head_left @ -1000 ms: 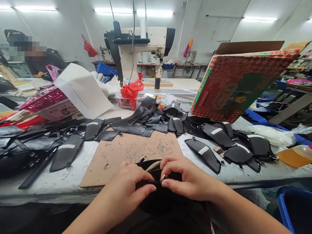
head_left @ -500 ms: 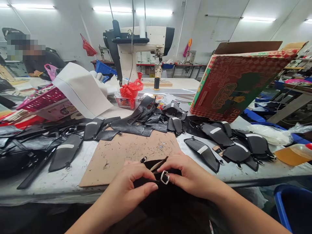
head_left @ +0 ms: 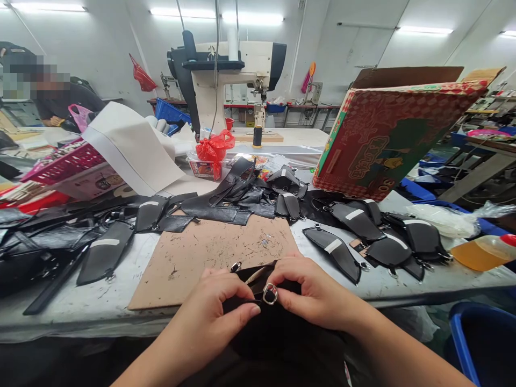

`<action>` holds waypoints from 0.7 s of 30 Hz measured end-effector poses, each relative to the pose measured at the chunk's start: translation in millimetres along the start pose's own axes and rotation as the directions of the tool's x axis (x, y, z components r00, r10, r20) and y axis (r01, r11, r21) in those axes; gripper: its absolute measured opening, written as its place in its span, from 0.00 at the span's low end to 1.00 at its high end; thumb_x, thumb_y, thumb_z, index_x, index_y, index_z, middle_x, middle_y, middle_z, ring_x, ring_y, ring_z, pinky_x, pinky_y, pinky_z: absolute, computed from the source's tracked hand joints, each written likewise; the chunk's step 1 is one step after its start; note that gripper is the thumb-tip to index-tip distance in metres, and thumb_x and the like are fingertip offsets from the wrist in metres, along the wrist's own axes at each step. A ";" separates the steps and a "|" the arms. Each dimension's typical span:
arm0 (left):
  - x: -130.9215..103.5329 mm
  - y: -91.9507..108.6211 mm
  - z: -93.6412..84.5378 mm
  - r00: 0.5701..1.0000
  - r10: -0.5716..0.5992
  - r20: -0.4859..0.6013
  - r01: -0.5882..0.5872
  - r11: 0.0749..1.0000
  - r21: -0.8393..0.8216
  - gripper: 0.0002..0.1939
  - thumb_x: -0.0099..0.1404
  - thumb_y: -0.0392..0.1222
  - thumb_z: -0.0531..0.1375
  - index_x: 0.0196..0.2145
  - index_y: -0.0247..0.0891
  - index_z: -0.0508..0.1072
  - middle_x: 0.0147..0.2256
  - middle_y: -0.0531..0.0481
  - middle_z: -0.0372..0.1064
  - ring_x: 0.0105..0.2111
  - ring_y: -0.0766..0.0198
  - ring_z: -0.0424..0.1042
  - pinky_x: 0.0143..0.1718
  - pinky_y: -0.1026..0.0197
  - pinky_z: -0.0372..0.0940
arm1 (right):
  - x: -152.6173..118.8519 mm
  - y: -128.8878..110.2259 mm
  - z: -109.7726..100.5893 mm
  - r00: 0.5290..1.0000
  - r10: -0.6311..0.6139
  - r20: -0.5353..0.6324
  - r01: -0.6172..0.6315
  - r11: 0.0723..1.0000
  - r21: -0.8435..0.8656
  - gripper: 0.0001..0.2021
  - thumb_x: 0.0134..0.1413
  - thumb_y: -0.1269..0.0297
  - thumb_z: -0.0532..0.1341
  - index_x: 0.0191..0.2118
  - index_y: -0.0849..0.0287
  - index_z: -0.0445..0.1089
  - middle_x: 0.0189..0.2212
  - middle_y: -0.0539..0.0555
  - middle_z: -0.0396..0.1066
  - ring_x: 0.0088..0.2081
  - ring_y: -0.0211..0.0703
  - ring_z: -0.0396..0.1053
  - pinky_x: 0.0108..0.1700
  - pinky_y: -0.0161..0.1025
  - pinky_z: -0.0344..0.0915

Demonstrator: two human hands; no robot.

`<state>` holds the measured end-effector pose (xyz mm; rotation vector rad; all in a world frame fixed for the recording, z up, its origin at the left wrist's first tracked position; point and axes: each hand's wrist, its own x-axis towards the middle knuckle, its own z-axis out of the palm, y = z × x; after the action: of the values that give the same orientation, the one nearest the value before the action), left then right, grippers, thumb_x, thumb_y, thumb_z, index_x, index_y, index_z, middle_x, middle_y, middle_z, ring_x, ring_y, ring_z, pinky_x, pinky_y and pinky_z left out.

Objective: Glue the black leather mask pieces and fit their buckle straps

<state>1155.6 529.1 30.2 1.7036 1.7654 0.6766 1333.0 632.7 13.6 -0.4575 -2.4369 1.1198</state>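
Low in front of me, at the board's near edge, both hands are at a dark piece with a pale inner edge [head_left: 255,276]. My left hand [head_left: 226,309] pinches a thin black strap [head_left: 255,301] between thumb and forefinger. A silver square buckle [head_left: 265,294] sits between the two hands, its frame upright. The thumb and fingers of my right hand [head_left: 308,287] are closed at the buckle's right side, on a dark part mostly hidden by them. A small metal fitting [head_left: 236,266] shows just beyond my left knuckles.
A tan board [head_left: 181,269] lies on the table. Black leather pieces [head_left: 336,250] with white strips are spread on both sides. Behind are a sewing machine [head_left: 226,59], a tilted red carton [head_left: 387,140] and a bottle of amber liquid [head_left: 475,253]. Far left, a person [head_left: 64,102] is at another table.
The buckle has turned slightly and sits a little lower and to the left between my hands. Both hands keep their grip. The whole view has shifted slightly.
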 end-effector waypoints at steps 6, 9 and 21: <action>0.3 1.7 0.6 1.000 -0.006 0.025 0.006 1.000 -0.010 0.06 0.58 0.42 0.57 0.26 0.41 0.72 0.26 0.53 0.68 0.33 0.60 0.63 0.37 0.58 0.55 | -1.2 0.6 -2.0 1.000 -0.006 0.006 0.006 1.000 0.018 0.04 0.51 0.72 0.58 0.29 0.58 0.69 0.25 0.49 0.71 0.30 0.38 0.66 0.40 0.39 0.56; 0.4 1.6 0.5 0.999 -0.022 0.031 0.022 0.999 -0.023 0.06 0.57 0.43 0.57 0.26 0.41 0.72 0.26 0.53 0.68 0.33 0.60 0.63 0.37 0.58 0.55 | -2.2 1.1 -2.5 1.000 -0.018 0.009 0.018 0.999 0.028 0.04 0.52 0.71 0.58 0.29 0.59 0.69 0.26 0.49 0.72 0.30 0.38 0.66 0.40 0.39 0.56; 1.6 2.6 -0.2 0.999 -0.024 0.026 0.025 0.999 -0.024 0.07 0.56 0.44 0.57 0.25 0.41 0.73 0.26 0.53 0.70 0.31 0.61 0.64 0.36 0.59 0.56 | -2.8 5.6 -3.4 0.997 -0.066 0.046 0.064 0.998 0.028 0.07 0.56 0.65 0.56 0.30 0.59 0.69 0.26 0.51 0.72 0.30 0.39 0.66 0.40 0.40 0.56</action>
<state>1157.3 530.9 32.1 1.6645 1.7503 0.6599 1337.8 637.1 10.7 -0.3449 -2.4551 1.1462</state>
